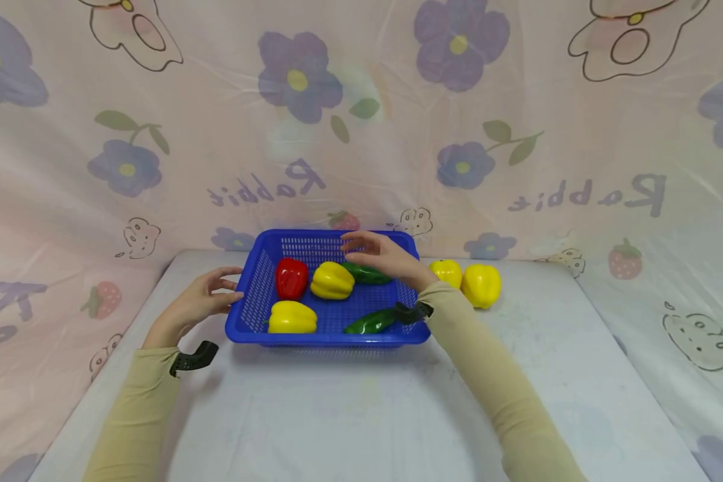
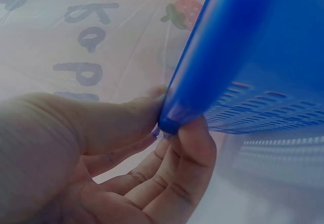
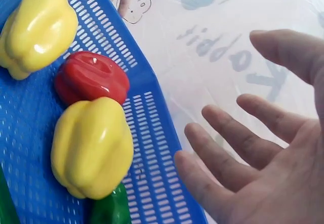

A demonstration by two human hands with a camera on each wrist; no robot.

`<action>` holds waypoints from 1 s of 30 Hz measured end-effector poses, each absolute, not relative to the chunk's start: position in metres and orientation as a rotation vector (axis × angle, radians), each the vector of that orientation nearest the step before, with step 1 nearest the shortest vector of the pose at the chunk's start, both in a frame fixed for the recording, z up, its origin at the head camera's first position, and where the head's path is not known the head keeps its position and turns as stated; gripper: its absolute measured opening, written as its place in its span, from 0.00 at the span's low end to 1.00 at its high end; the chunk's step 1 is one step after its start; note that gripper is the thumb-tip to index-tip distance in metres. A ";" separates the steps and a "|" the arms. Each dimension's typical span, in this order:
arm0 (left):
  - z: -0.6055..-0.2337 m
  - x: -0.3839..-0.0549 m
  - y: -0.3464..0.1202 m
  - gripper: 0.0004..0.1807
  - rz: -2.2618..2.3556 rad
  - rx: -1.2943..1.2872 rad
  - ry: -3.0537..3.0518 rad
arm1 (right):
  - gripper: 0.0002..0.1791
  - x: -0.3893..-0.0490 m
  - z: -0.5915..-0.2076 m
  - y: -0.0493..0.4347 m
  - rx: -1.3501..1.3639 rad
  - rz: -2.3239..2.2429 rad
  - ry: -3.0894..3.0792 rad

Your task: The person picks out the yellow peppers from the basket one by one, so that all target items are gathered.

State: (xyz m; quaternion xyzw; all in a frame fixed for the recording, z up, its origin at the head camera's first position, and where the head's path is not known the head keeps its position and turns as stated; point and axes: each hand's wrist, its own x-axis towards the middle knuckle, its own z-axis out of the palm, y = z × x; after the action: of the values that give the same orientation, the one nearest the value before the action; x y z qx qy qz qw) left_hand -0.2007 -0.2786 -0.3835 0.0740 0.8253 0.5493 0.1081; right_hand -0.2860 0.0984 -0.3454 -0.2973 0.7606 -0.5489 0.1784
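A blue plastic basket (image 1: 337, 339) stands on the table with several peppers inside. At its left side, my left hand (image 1: 200, 298) pinches the rim (image 2: 202, 67) between thumb and fingers. My right hand (image 1: 385, 256) hovers over the basket's back right part, fingers spread and holding nothing. Beneath it lies a green pepper (image 1: 370, 275), partly hidden. Next to that are a yellow bell pepper (image 1: 333, 280) and a red bell pepper (image 1: 292, 279). Toward the front are another yellow bell pepper (image 1: 292, 318) and a second green pepper (image 1: 370, 323), whose right end is hidden by the right wrist's black mount.
Two more yellow bell peppers, a nearer one (image 1: 482, 286) and a partly hidden one (image 1: 446, 272), sit on the table right of the basket. A white cloth covers the table (image 1: 337, 415). Behind hangs a patterned curtain (image 1: 373, 167).
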 end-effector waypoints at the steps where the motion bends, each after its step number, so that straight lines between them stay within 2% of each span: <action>1: -0.383 -0.201 -0.279 0.35 1.617 0.220 2.426 | 0.26 -0.287 -0.346 0.096 -0.845 -1.540 2.152; 15: -0.382 -0.200 -0.278 0.35 1.600 0.215 2.446 | 0.24 -0.281 -0.361 0.058 -0.886 -1.373 2.088; 30: -0.384 -0.201 -0.277 0.35 1.593 0.199 2.464 | 0.28 -0.277 -0.368 0.038 -0.839 -1.234 1.887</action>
State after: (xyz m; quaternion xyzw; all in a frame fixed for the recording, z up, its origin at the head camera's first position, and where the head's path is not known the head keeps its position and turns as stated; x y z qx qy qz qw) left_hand -0.2007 -0.2770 -0.3844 0.0673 0.8336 0.5389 0.1005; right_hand -0.2775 0.0384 -0.3676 -0.3255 0.7320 -0.4785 0.3596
